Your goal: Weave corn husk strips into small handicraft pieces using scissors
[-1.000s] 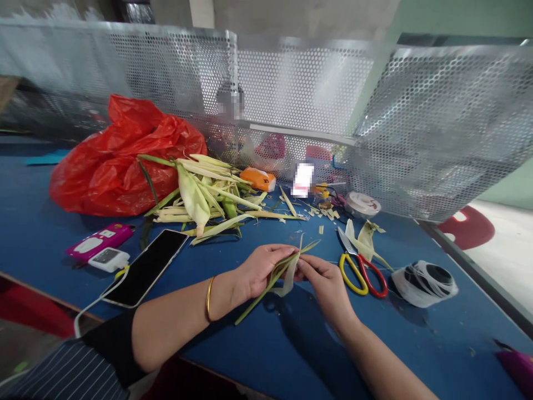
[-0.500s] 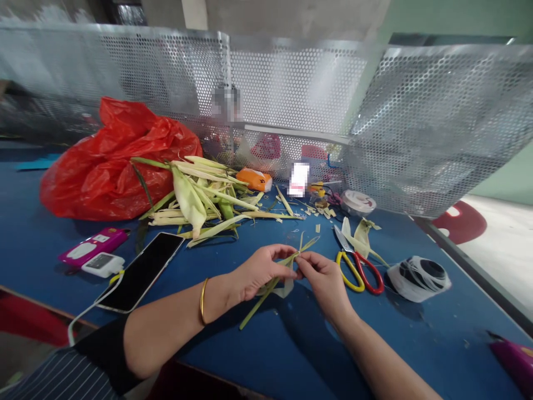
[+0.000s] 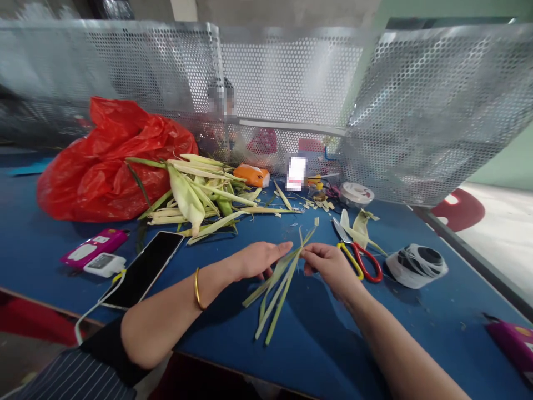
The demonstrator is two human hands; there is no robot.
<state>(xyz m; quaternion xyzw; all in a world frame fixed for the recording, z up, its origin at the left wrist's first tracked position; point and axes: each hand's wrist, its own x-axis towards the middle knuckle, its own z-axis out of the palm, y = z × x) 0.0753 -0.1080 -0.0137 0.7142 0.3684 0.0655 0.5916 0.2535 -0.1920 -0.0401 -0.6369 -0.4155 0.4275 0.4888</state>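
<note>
My right hand (image 3: 331, 268) pinches a small bundle of pale green corn husk strips (image 3: 287, 278) near its upper end, between thumb and fingertips. Several strips fan out from that pinch, down and to the left over the blue table (image 3: 225, 311). Just left of the bundle is my left hand (image 3: 257, 260), thumb stretched out and apart from the fingers, which are partly hidden beneath; nothing shows in its grip. A gold bangle (image 3: 199, 290) circles that wrist. Scissors (image 3: 358, 256) with one yellow and one red handle lie beside my right hand.
Loose corn husks (image 3: 187, 200) are heaped against a red plastic bag (image 3: 112, 166). A phone (image 3: 145, 269), a white charger (image 3: 105, 264) and a purple pack (image 3: 95, 246) lie left. Right are a wound spool (image 3: 416, 268) and a tape roll (image 3: 356, 194). A perforated metal screen (image 3: 287, 72) stands behind.
My left hand has let go of the husk strips and moved slightly left, its thumb lifted. The strips now spread into a fan, still pinched by my right hand. The view has shifted slightly.
</note>
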